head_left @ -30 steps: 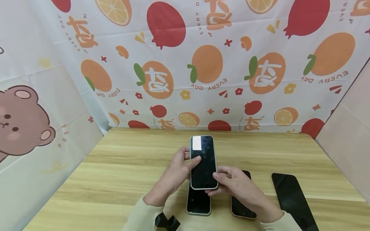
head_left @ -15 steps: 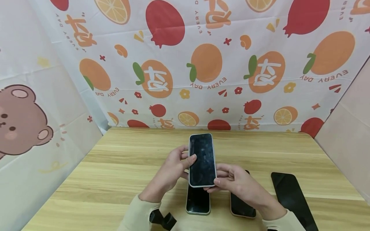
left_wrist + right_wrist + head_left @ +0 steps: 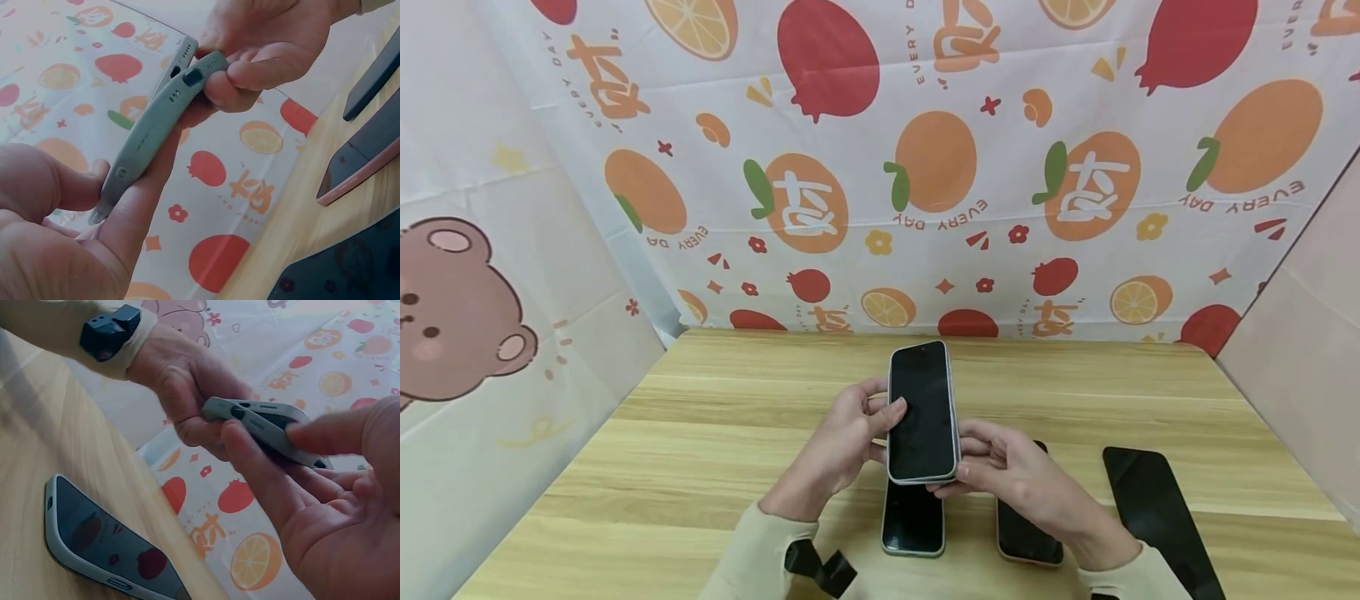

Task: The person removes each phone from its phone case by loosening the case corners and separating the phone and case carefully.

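A phone [image 3: 922, 421] with a black screen is held up above the wooden table, screen toward the head camera. Its pale grey-green phone case [image 3: 147, 134] bends away from the phone's edge at one bottom corner, leaving a gap between the two in the left wrist view. My left hand [image 3: 842, 437] grips phone and case by the left side, thumb over the screen edge. At the lower right corner, my right hand [image 3: 1018, 471] pinches the loosened case [image 3: 265, 431] between thumb and fingers.
Directly below the held phone lies another cased phone [image 3: 913, 525]. A pink-edged phone [image 3: 1028, 537] is partly hidden under my right hand, and a larger black phone [image 3: 1161, 512] lies farther right on the table [image 3: 700, 467]. A printed cloth [image 3: 865, 167] hangs behind.
The held phone has tilted a little, and its bright screen reflection is gone. At the lower right, the case edge has come apart from the phone. Both hands stay nearly in place.
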